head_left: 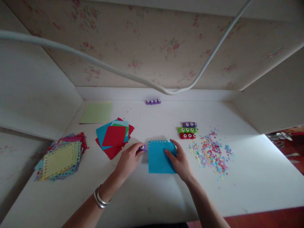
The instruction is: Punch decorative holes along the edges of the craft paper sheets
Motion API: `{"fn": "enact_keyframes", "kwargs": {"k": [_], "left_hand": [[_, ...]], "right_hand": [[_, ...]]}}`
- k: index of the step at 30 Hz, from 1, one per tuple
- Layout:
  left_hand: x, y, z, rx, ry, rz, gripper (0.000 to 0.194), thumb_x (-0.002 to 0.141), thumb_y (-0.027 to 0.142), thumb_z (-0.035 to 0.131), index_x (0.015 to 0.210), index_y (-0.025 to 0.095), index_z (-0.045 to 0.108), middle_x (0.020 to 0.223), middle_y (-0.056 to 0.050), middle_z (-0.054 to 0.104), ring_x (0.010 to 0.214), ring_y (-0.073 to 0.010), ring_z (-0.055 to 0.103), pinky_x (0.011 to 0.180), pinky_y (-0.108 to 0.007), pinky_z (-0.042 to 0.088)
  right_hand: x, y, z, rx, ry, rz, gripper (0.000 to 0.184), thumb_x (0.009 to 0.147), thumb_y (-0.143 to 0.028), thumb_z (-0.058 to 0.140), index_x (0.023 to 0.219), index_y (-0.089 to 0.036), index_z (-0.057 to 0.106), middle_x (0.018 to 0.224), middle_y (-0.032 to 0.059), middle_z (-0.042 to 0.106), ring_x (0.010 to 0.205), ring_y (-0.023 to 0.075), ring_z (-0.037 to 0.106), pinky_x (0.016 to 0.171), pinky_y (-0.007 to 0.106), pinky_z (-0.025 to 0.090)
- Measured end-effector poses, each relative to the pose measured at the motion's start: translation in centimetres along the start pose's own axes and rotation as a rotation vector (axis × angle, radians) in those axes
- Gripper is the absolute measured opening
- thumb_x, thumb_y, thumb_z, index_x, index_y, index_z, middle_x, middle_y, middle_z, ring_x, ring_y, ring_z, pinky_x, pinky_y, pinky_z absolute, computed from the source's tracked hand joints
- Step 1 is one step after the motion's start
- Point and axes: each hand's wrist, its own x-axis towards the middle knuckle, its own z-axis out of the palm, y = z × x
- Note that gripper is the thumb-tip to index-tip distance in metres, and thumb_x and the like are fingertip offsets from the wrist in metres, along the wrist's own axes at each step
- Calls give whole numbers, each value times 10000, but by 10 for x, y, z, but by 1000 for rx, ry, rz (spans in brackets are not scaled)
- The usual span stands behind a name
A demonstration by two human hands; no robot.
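So we've got one wide view from the wearer's head, looking forward and down at the white tabletop (133,196). We're pretty close: left hand (128,157) and right hand (181,162) land mid-frame, forearms (91,209) enter from below, flowery wall (152,41) up top.

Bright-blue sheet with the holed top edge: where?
Head view, just right of centre: the blue sheet is in the right hand, with the purple punch in the left hand beside its left edge.
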Motion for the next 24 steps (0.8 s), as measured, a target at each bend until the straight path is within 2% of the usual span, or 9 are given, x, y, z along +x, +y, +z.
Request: {"fn": "enact_keyframes", "kwargs": {"k": [4, 8, 14, 20, 24], "left_hand": [[-11, -1, 7, -149, 22, -53, 250, 924, 205, 609, 1170, 246, 615, 1117, -51, 737, 991, -204, 716, 864, -325, 585], [-13, -4, 9, -192, 18, -83, 243, 938, 237, 598, 1179, 252, 615, 1141, -49, 733, 1020, -202, 714, 869, -318, 591], [-12, -5, 9, -193, 23, -72, 237, 945, 271, 594, 1180, 254, 612, 1138, -56, 734, 1019, -215, 718, 855, -324, 599], [-11, -2, 6, -139, 23, -45, 241, 930, 235, 612, 1170, 243, 630, 1137, -56, 739, 1017, -215, 718, 890, -341, 591], [-10, -2, 6, -130, 35, -31, 246, 934, 231, 604, 1178, 240, 635, 1133, -61, 742, 1002, -215, 723, 894, -352, 595]], "right_hand": [[1, -1, 4, -51, 19, -50, 634, 814, -517, 663, 1363, -228, 534, 918, 57, 695, 743, 218, 640, 647, 341, 548], [2, -5, 5, -119, -4, -48, 616, 834, -523, 641, 1370, -244, 523, 993, 66, 699, 800, 230, 653, 694, 357, 548], [2, -6, 1, -190, -14, -47, 602, 852, -524, 626, 1376, -251, 518, 951, 54, 707, 731, 214, 642, 665, 345, 533], [1, -5, 1, -182, -32, -42, 602, 858, -516, 619, 1386, -246, 512, 875, 37, 691, 670, 197, 614, 597, 316, 510], [1, -9, 0, -207, -25, -45, 590, 854, -499, 623, 1375, -240, 526, 830, 27, 686, 661, 196, 610, 608, 317, 510]]}}
